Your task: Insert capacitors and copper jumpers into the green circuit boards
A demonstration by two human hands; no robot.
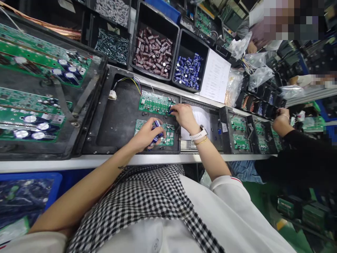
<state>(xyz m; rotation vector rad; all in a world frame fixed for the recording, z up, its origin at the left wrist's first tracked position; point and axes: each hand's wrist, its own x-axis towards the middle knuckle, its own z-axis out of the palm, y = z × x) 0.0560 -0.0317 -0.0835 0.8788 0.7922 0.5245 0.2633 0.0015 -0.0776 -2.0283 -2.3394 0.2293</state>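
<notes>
Two hands are working at frame center: the left hand [147,135] is clutching blue capacitors [157,131] over the near board [168,135], while the right hand [184,116] is pinching one capacitor [171,110] onto the far board [154,103].

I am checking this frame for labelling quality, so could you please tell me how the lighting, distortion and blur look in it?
Head view: lighting even and bright, with small glare spots on the capacitor tops at left; wide-angle distortion tilts and bends the bench edge; left hand, right hand and the green board are sharp; the top right corner is pixelated, and the blue bin at lower left is soft.
</notes>
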